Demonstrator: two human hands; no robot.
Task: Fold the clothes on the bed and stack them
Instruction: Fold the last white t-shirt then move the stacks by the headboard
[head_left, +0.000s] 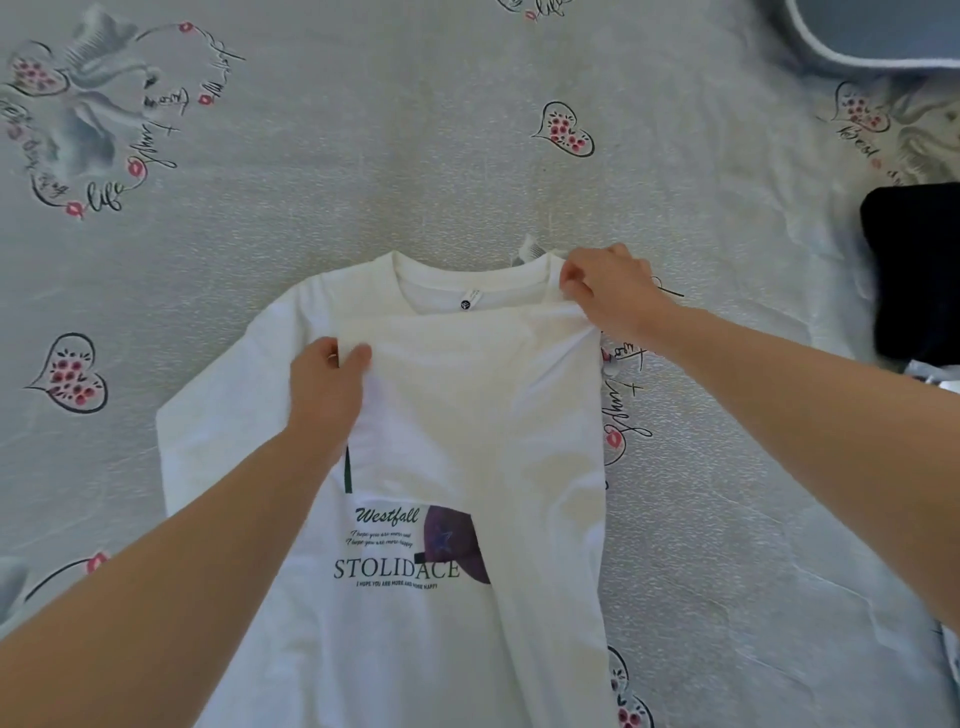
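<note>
Both hands, left hand (324, 371) and right hand (605, 293), pinch the white shirt's (457, 415) folded sleeve at frame centre; lay it taut and flat.

Both bare forearms extend forward from the lower corners of the view. The left hand (324, 382) is seen from its back, thumb pressed against curled fingers (332, 351) in a pinch. The right hand (610, 291) lies farther forward, wrist bent inward, its fingers curled down and also pinching.
</note>
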